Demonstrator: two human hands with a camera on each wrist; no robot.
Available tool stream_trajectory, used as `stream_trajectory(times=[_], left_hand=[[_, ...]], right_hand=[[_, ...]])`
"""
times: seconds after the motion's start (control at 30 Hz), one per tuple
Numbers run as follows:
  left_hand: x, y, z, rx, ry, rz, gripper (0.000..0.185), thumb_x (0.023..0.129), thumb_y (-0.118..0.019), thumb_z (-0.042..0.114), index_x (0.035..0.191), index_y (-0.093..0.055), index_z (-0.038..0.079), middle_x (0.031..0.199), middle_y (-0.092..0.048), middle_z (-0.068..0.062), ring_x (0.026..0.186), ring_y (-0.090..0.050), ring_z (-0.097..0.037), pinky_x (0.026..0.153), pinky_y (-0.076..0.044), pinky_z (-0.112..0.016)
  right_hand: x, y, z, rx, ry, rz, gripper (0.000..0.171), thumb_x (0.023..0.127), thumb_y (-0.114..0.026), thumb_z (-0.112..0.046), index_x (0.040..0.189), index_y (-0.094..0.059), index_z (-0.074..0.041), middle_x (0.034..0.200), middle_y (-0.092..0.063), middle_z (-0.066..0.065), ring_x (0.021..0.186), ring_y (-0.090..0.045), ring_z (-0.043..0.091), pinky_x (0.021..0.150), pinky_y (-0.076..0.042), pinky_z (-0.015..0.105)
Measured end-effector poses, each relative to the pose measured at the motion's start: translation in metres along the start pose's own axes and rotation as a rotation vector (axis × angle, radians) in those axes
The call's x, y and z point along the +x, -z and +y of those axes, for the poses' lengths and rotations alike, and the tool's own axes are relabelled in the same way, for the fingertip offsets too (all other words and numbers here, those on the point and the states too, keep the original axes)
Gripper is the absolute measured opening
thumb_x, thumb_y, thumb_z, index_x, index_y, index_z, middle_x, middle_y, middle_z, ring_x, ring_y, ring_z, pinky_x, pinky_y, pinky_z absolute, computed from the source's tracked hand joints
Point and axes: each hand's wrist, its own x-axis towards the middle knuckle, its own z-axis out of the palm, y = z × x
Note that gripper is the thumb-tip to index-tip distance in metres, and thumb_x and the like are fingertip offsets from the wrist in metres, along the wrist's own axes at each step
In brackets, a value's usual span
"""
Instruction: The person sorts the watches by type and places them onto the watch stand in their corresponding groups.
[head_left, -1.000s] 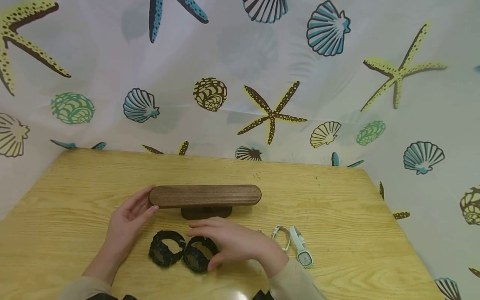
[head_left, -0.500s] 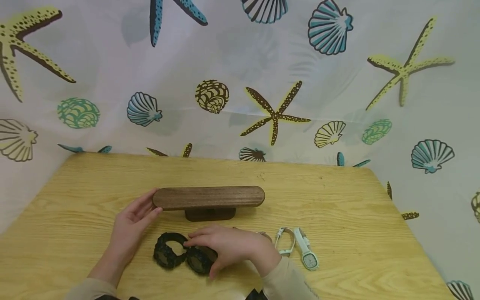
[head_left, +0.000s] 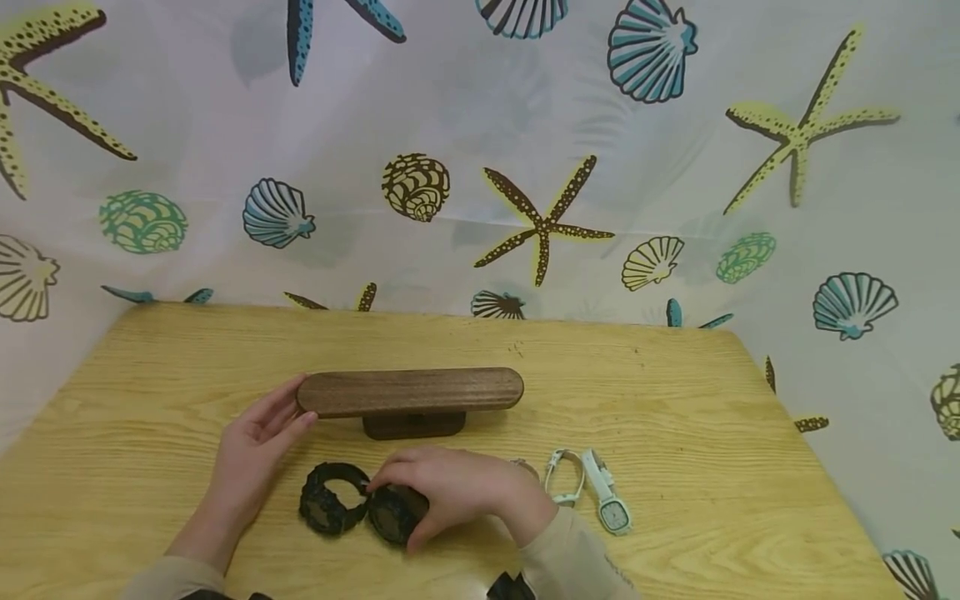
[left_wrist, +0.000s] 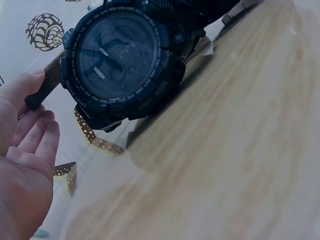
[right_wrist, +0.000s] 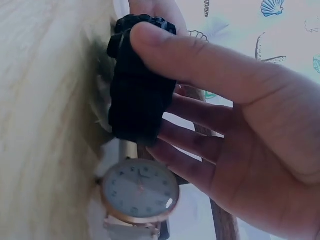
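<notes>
Black chunky round-faced wristwatch (head_left: 392, 517): lower middle of the head view, in the right hand's grip; whether it bears on the table or is just off it, I cannot tell.
Right hand (head_left: 457, 485): pinches that watch's strap, thumb on one side and fingers on the other, as the right wrist view shows.
Left hand (head_left: 251, 454): holds the left end of the dark brown wooden bar with rounded ends (head_left: 411, 392), thumb in front and fingers behind.
Step in hand: judging by the pinch, taking hold of the watch while the left hand steadies the bar.
Next move: if the watch is to be lifted, it probably calls for a firm strap grip and care not to drag its neighbour; the bar would need steadying.
Bar's foot: dark rounded base (head_left: 414, 427), beneath the bar at mid-frame.
Second black watch (head_left: 324, 508): lower left of centre, just beside the held one.
Pale watches: round white-faced watch with a rose-gold rim (right_wrist: 141, 190), low in the right wrist view; white looped watch (head_left: 567, 500) and white square-faced watch (head_left: 615, 514), lower right of the head view.
Beyond: yellowish wood-grain table (head_left: 637, 400); white cloth printed with shells and starfish (head_left: 480, 108) across the upper frame.
</notes>
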Motion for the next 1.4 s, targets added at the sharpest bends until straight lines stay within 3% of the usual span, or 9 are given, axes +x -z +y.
stream_trajectory(times=[0.3,0.47,0.67,0.87,1.07,1.4], left_hand=[[0.000,0.000,-0.001,0.001,-0.014,0.006,0.055,0.092,-0.066,0.015,0.142,-0.046,0.008,0.146,-0.042,-0.010,0.123,-0.048,-0.006,0.089,-0.045,-0.013],[0.000,0.000,-0.002,-0.019,-0.010,-0.001,0.055,0.091,-0.066,0.015,0.142,-0.046,0.008,0.146,-0.043,-0.009,0.123,-0.048,-0.005,0.089,-0.045,-0.014],[0.000,0.000,-0.002,0.027,-0.008,0.001,0.054,0.092,-0.066,0.017,0.142,-0.047,0.010,0.145,-0.043,-0.009,0.125,-0.047,-0.007,0.088,-0.045,-0.013],[-0.001,0.000,0.000,0.019,-0.018,0.000,0.054,0.092,-0.066,0.016,0.142,-0.047,0.011,0.146,-0.043,-0.009,0.124,-0.047,-0.007,0.088,-0.045,-0.013],[-0.001,0.000,0.002,-0.001,0.000,0.002,0.054,0.092,-0.066,0.016,0.142,-0.047,0.011,0.146,-0.042,-0.008,0.126,-0.045,-0.009,0.088,-0.044,-0.012],[-0.001,0.000,0.002,-0.033,0.000,-0.003,0.054,0.092,-0.066,0.015,0.142,-0.047,0.011,0.144,-0.045,-0.006,0.122,-0.048,-0.003,0.088,-0.045,-0.012]], right_hand=[[-0.014,0.012,0.001,0.126,0.007,0.204,0.065,0.082,-0.077,-0.032,0.134,-0.045,-0.012,0.131,-0.044,-0.003,0.116,-0.042,0.004,0.097,-0.037,0.015],[-0.024,0.022,0.001,0.145,0.012,0.334,0.066,0.080,-0.079,-0.030,0.133,-0.045,-0.009,0.128,-0.046,0.002,0.111,-0.046,0.007,0.095,-0.042,0.020],[-0.036,0.032,0.004,0.195,-0.004,0.454,0.067,0.079,-0.080,-0.028,0.133,-0.046,-0.009,0.127,-0.048,0.002,0.107,-0.050,0.008,0.092,-0.047,0.026],[-0.051,0.042,0.010,0.232,-0.069,0.571,0.068,0.078,-0.081,-0.030,0.134,-0.047,-0.011,0.128,-0.050,-0.001,0.115,-0.049,0.011,0.101,-0.042,0.033],[-0.068,0.051,0.016,0.226,-0.165,0.694,0.071,0.076,-0.083,-0.026,0.135,-0.047,-0.014,0.129,-0.050,0.000,0.113,-0.051,0.015,0.097,-0.045,0.036],[-0.088,0.056,0.038,0.202,-0.267,0.779,0.070,0.078,-0.082,-0.022,0.136,-0.046,-0.009,0.134,-0.048,0.005,0.122,-0.048,0.019,0.103,-0.040,0.033]])
